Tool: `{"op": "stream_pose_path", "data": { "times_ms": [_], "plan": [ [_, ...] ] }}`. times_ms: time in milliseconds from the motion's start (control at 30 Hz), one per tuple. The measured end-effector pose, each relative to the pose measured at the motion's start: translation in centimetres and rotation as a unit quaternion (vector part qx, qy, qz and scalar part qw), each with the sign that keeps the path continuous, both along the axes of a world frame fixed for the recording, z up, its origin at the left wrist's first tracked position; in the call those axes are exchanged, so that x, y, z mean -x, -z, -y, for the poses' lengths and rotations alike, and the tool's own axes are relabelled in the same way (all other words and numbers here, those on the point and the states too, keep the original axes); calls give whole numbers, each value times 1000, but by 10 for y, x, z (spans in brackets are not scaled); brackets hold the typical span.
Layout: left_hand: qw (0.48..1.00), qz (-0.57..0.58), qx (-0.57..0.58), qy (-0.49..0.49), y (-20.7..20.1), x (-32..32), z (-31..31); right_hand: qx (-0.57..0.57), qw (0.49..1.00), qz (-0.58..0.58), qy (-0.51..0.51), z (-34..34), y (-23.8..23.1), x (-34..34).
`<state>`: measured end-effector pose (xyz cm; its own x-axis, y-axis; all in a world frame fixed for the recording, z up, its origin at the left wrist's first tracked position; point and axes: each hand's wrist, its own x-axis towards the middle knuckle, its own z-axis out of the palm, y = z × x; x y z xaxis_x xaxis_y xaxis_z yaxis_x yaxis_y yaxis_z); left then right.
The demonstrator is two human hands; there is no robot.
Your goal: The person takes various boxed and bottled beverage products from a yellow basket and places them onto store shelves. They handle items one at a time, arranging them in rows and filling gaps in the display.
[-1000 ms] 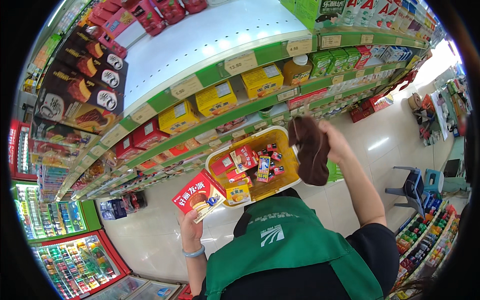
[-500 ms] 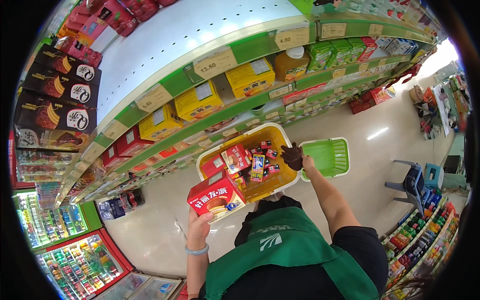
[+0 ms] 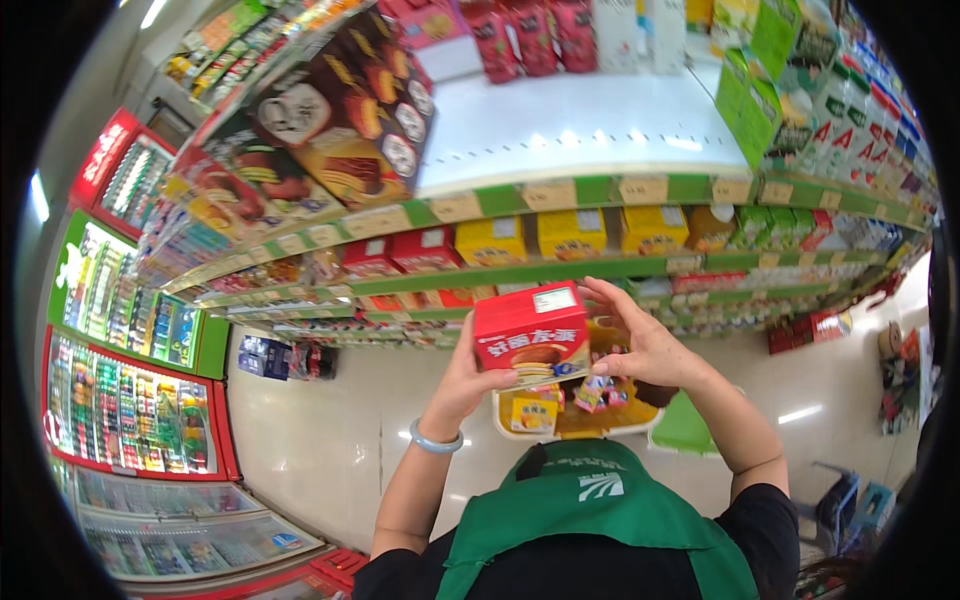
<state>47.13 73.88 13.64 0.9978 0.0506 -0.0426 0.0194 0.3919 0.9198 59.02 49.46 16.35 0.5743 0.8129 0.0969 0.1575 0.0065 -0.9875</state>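
A red snack carton (image 3: 530,328) with a pale printed lower edge is held up over the yellow basket, its top tilted into view. My left hand (image 3: 466,375) grips its left side, thumb along the lower front. At the right side my right hand (image 3: 645,345) curves its fingers and thumb around the carton's edge. A dark brown piece, glove-like or cloth (image 3: 655,393), shows just under my right hand; whether it hangs from that hand is unclear. Beneath the carton, the yellow basket (image 3: 510,418) holds a yellow box (image 3: 534,415) and several small colourful packs (image 3: 600,396).
Ahead runs a shelf (image 3: 590,115) with a bare white stretch. Yellow boxes (image 3: 572,234) and red boxes (image 3: 425,250) line the tier below. A green basket (image 3: 685,425) stands on the floor at right. Drink fridges (image 3: 130,400) are on the left, a blue stool (image 3: 835,505) at lower right.
The red carton has risen from beside the basket to in front of the shelf. My right hand has come in from the right to its side. The view has swung left and up.
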Motion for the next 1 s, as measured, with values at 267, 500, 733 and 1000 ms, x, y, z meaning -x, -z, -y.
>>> {"op": "stream_pose_path", "data": {
  "times_ms": [267, 500, 733, 1000],
  "plan": [
    [911, 246, -293, -151, -88, -54, -59, -118, 959, 220, 131, -89, -94, -51],
    [806, 189, -526, -192, -84, -75, -91, -84, 943, 243, 212, -144, -91, -131],
    [768, 191, -579, -195, -55, -80, -106, -10, 961, 242, 131, -162, -80, -136],
    [746, 221, -595, -203, -48, -93, -104, -51, 946, 284, 146, -166, -67, -149]
  ]
}}
